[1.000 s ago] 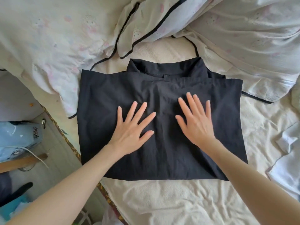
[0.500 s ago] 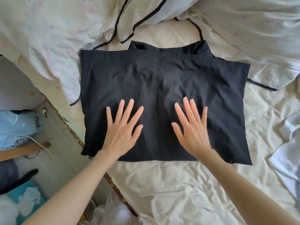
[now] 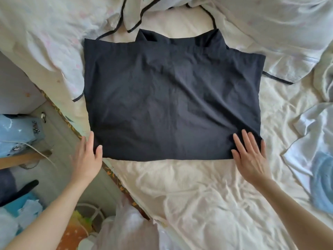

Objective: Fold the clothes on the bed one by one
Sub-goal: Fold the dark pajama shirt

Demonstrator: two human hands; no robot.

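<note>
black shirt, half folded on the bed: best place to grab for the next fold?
Take the black shirt by its two near bottom corners, coming from the near edge. That hem lies straight and free on the bed sheet, and the left hand and right hand already sit at those corners; collar faces away.

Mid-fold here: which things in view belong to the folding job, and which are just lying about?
Belongs to the job:
- black collared shirt, part folded on the cream bedsheet
- left hand, right hand, at its near corners
- white-and-blue garment, unfolded

Lying about:
- pale quilt with black piping
- light blue bag on the floor
</note>
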